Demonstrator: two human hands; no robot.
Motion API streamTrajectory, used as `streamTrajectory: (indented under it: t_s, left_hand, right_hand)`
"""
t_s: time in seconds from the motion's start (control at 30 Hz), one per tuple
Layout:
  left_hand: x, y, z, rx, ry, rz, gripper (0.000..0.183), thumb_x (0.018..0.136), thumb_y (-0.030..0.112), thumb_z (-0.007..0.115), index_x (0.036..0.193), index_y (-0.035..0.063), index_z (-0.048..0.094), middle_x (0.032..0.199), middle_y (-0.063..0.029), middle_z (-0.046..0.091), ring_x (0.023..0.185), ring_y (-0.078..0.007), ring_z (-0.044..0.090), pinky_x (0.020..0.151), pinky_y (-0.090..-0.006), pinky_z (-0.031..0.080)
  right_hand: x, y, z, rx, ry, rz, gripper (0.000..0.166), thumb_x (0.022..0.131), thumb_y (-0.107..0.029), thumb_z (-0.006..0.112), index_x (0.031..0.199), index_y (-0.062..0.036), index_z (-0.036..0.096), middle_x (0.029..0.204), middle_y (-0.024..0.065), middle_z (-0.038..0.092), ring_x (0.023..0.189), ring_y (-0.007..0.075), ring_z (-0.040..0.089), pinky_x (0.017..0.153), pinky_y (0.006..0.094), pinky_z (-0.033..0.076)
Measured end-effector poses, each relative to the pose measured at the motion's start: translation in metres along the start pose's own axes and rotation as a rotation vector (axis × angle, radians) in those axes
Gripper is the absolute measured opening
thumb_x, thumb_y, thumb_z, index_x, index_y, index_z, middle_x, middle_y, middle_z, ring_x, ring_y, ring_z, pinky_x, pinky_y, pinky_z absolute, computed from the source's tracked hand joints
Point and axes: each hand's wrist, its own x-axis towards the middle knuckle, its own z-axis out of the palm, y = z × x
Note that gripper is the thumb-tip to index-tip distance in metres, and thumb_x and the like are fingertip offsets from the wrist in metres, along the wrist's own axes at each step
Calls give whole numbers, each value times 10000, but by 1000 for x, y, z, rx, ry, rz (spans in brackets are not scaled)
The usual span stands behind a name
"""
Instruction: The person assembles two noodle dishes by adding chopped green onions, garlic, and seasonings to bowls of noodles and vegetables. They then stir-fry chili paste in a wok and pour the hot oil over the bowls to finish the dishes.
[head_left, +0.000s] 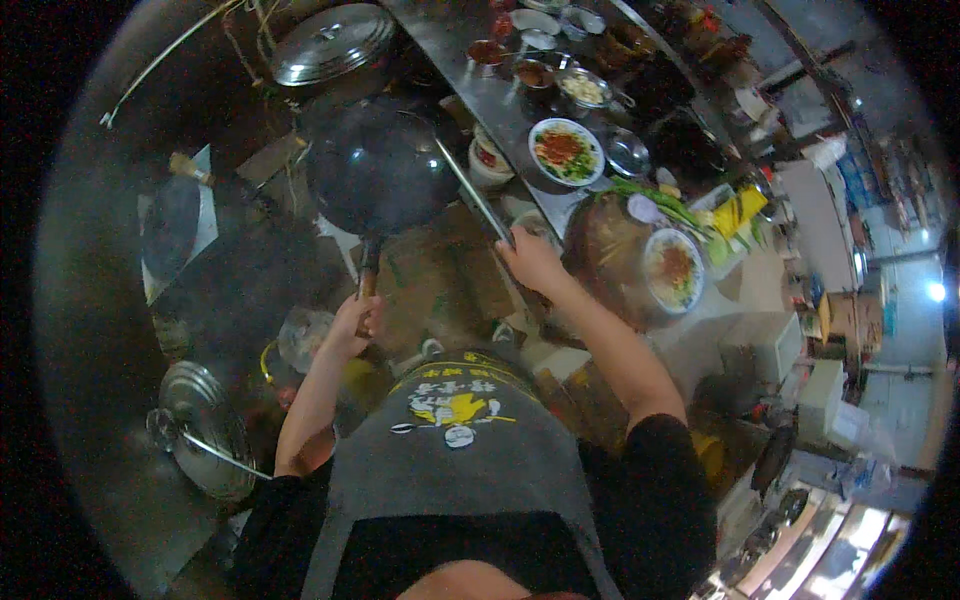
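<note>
My left hand (355, 324) grips the wooden handle of a dark wok (379, 169), which lies ahead of me at upper centre. In my right hand (531, 259) is the long metal handle of a utensil (474, 191); it slants up and left to the wok's right rim. The utensil's far end cannot be made out, and the wok's inside is dim. Right of the wok, on a metal counter, stands a white bowl (566, 152) with red seasoning and chopped greens. A similar bowl (674, 271) sits on a round wooden board (600, 244).
A large metal lid (334, 43) lies beyond the wok, another lid (206, 427) at lower left. Seasoning containers (534, 73) and a bowl of pale pieces (583, 88) line the counter (487, 90). Green vegetables (660, 202) lie by the board. A white bucket (491, 159) stands near the counter's edge.
</note>
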Motion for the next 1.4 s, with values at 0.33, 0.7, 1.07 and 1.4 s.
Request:
streamTrajectory:
  t_s: [0.33,0.7,1.07,1.4]
  left_hand:
    - [-1,-23,50,83,114,30,138,870,135,611,879,125,473,660,48,450,496,-52,415,426,-222,344]
    - [29,-59,34,52,16,49,169,865,115,605,884,118,437,645,25,437,500,-78,419,428,-246,354]
    - [4,-72,52,43,102,124,174,856,127,624,899,116,456,671,26,440,518,-70,422,443,-240,359]
    - [8,-72,36,65,35,166,151,911,169,555,801,116,466,634,36,432,498,-82,390,442,-259,313]
  right_hand:
    - [-6,35,-40,0,27,42,331,931,-334,510,984,-7,497,804,217,625,693,399,612,623,499,483]
    - [-16,39,-54,353,-283,162,362,941,-346,491,971,14,502,709,179,604,651,348,616,629,468,479]
    - [2,51,-45,91,-209,10,382,946,-359,483,971,22,499,801,250,616,772,442,596,698,516,470]
    - [12,40,-51,-8,-203,-53,423,958,-367,448,1073,40,476,900,265,621,830,456,598,722,538,471]
